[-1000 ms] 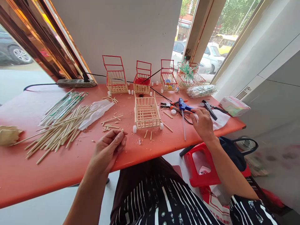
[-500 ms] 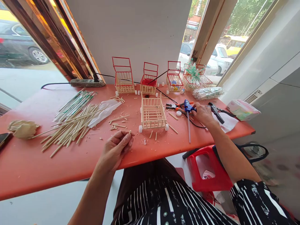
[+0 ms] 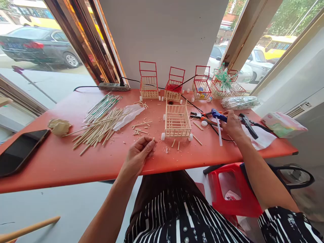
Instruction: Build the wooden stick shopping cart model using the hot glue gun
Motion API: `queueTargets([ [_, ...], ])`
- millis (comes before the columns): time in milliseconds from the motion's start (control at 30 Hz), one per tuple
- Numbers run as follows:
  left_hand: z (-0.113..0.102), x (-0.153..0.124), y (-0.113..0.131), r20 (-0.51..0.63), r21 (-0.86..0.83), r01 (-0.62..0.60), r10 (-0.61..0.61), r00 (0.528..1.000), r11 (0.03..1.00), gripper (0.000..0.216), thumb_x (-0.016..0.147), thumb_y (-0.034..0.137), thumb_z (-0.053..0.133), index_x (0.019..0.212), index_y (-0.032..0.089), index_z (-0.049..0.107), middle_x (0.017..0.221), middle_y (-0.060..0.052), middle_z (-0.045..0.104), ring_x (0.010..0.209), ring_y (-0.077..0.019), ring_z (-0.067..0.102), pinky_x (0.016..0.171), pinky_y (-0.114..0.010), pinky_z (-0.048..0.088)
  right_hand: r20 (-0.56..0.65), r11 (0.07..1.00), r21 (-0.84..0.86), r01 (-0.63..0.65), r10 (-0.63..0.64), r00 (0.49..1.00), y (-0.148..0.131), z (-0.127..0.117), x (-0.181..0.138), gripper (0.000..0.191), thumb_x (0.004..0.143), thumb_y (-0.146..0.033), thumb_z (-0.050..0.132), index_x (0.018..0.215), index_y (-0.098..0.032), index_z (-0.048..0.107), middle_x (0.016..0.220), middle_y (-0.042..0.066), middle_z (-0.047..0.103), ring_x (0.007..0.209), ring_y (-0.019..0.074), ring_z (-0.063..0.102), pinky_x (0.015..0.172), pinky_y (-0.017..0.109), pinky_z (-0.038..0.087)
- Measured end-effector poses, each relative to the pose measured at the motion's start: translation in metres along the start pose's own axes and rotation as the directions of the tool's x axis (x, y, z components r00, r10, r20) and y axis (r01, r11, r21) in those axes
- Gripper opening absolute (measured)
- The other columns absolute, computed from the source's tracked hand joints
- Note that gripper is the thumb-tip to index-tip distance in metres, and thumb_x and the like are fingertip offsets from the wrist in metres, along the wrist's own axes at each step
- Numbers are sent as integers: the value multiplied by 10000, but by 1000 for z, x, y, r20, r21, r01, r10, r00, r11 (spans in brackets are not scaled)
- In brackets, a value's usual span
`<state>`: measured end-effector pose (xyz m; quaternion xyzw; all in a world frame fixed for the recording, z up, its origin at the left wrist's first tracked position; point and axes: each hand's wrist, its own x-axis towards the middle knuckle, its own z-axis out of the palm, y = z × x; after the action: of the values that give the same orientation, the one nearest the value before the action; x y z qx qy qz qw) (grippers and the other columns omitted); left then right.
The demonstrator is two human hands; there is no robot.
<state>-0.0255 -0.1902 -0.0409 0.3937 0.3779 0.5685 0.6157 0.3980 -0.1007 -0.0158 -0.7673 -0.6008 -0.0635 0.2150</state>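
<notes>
My left hand (image 3: 139, 152), near the table's front edge, pinches a short piece of wooden stick (image 3: 153, 139) between thumb and fingers. On the right, my right hand (image 3: 233, 125) is closed around a blue hot glue gun (image 3: 219, 115), from which a translucent glue stick (image 3: 219, 132) juts toward me. Between the hands stands a small cart (image 3: 177, 123) built of thin wooden sticks, with white wheels. Short cut sticks (image 3: 176, 145) and crumbs lie in front of it. Orange-handled pliers (image 3: 198, 115) rest just left of the glue gun.
Several finished carts with red handles (image 3: 149, 84) line the wall. Left are a pile of wooden sticks (image 3: 98, 131), wrapped sticks (image 3: 102, 107), a crumpled brown lump (image 3: 59, 127) and a phone (image 3: 21, 152). Black-handled pliers (image 3: 249, 126) and a tissue pack (image 3: 285, 124) lie right. A power strip (image 3: 113, 86) sits behind.
The glue gun has tilted and turned in my right hand. My left hand still pinches the stick piece. The camera has swung left, bringing more of the phone into view.
</notes>
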Motion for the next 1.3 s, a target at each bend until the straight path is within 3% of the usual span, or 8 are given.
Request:
queueTargets([
  [200, 1, 0, 0, -4, 9, -13, 13, 1000, 1000, 531, 625, 543, 1028, 823, 160, 720, 680, 2, 632, 540, -54, 466, 474, -149, 348, -159, 996, 85, 40, -26, 987, 4, 1, -1, 359, 946, -242, 526, 1267, -151, 660, 1303, 227, 730, 1233, 360, 667, 1113, 515, 490],
  [400, -1, 4, 4, 37, 1, -29, 29, 999, 1000, 468, 700, 539, 984, 834, 154, 753, 628, 14, 565, 515, -56, 418, 479, -180, 319, -277, 977, 205, -59, 116, 954, -6, -27, -3, 238, 978, -429, 594, 977, -202, 665, 1003, 189, 753, 1000, 360, 719, 941, 508, 558],
  [500, 1, 16, 18, 47, 26, -92, 90, 995, 995, 453, 716, 546, 968, 861, 160, 779, 625, 20, 547, 518, -60, 403, 479, -192, 301, -230, 880, 474, -32, 159, 960, -25, -43, -14, 324, 967, -559, 648, 934, -237, 657, 872, 117, 744, 777, 280, 715, 771, 433, 587],
  [600, 8, 36, 36, 113, 110, -154, 142, 983, 982, 430, 732, 516, 955, 908, 158, 795, 635, 2, 599, 518, -65, 416, 474, -195, 289, -106, 652, 758, 4, 118, 987, -52, -54, -35, 462, 906, -666, 722, 1058, -230, 706, 970, 88, 784, 643, 193, 681, 609, 345, 558],
  [700, 21, 59, 48, 195, 146, -201, 171, 966, 969, 392, 719, 468, 959, 890, 170, 771, 625, -4, 637, 533, -84, 472, 476, -194, 312, 11, 497, 868, 2, -22, 1000, -80, -62, -61, 478, 880, -652, 783, 1097, -227, 752, 985, 61, 786, 614, 142, 643, 530, 282, 502],
  [800, 31, 73, 49, 243, 176, -260, 214, 946, 950, 390, 704, 473, 957, 854, 178, 750, 650, -7, 673, 563, -100, 523, 510, -213, 379, 28, 405, 914, 24, -123, 992, -99, -68, -88, 395, 902, -600, 800, 994, -217, 763, 992, 74, 783, 677, 148, 646, 536, 273, 501],
  [1033, 40, 71, 51, 294, 298, -343, 256, 921, 891, 391, 711, 518, 945, 825, 178, 790, 806, -44, 770, 758, -166, 676, 740, -297, 540, 149, 372, 927, -48, -249, 957, -115, -65, -120, 417, 951, -622, 743, 1046, -216, 756, 1029, 99, 761, 627, 137, 567, 502, 294, 466],
  [1300, 51, 78, 56, 333, 334, -492, 387, 859, 804, 184, 784, 370, 862, 815, 191, 834, 782, -26, 766, 686, -132, 594, 691, -277, 467, 170, 336, 937, -89, -219, 961, -123, -63, -134, 404, 964, -628, 722, 976, -224, 728, 871, 64, 693, 623, 129, 495, 497, 268, 388],
])
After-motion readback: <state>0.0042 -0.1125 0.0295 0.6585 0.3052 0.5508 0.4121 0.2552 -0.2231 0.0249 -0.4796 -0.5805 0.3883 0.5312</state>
